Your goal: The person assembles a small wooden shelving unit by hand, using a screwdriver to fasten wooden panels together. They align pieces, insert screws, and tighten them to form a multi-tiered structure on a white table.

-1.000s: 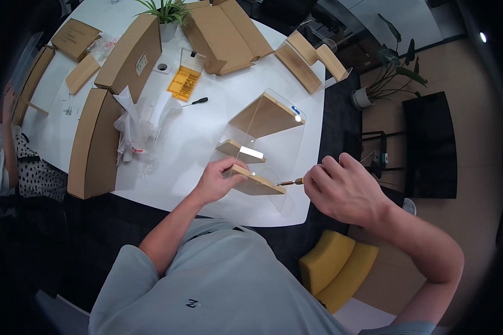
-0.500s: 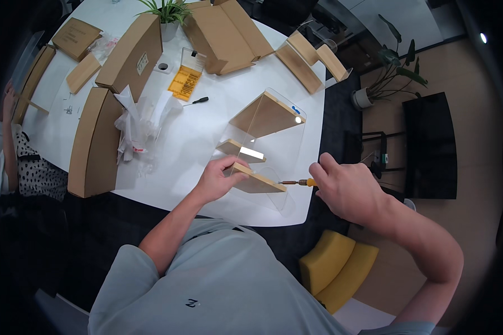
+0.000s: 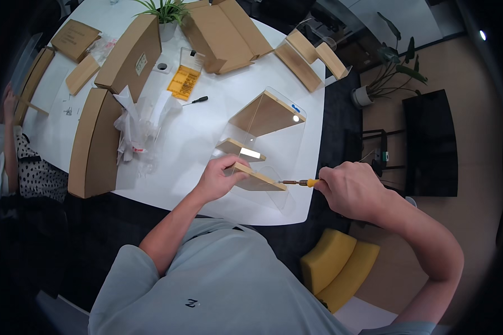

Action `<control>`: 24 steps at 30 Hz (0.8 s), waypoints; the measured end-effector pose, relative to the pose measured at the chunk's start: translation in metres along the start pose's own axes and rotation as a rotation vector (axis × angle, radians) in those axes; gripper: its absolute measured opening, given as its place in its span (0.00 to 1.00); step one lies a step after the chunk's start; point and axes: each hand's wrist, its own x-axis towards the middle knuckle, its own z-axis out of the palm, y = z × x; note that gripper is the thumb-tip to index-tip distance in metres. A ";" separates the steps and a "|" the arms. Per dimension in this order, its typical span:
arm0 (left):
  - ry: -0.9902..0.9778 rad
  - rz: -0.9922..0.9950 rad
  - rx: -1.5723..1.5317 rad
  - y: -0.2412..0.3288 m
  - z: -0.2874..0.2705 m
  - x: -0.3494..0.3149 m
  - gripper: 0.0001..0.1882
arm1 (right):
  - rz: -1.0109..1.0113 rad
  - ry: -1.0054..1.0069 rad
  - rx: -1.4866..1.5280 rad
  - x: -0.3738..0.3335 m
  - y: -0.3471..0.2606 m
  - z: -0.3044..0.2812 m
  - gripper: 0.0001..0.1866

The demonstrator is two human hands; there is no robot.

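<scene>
My left hand (image 3: 218, 177) is closed on the near end of a light wooden board (image 3: 258, 177), fingers on top of its edge. This board belongs to a stand with clear acrylic side panels (image 3: 288, 146), a narrow middle slat (image 3: 241, 149) and a wider far board (image 3: 269, 114). In my right hand (image 3: 355, 190) is a screwdriver (image 3: 306, 182) with a yellow handle, held level. Its tip meets the right end of the near board at the acrylic panel; any screw there is too small to make out.
On the white table (image 3: 173, 195) lie a black-handled screwdriver (image 3: 197, 101), an orange-labelled tool case (image 3: 185, 81), plastic wrapping (image 3: 142, 123) and cardboard boxes (image 3: 92, 145). A second wooden stand (image 3: 299, 64) is at the far right edge. Another person's arm (image 3: 9, 128) shows at far left.
My right hand has turned and its raised fingers have folded down round the yellow handle. The screwdriver tip stays at the board's end, and my left hand keeps its place.
</scene>
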 end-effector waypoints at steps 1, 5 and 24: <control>0.001 -0.007 -0.013 -0.001 0.000 0.000 0.08 | -0.036 0.042 -0.015 -0.001 0.001 0.002 0.10; 0.002 -0.052 -0.021 0.002 -0.001 -0.001 0.08 | -0.190 0.246 -0.130 -0.006 -0.004 0.006 0.08; -0.009 -0.041 -0.029 0.001 0.001 -0.006 0.08 | -0.111 0.148 -0.051 -0.007 -0.003 0.003 0.09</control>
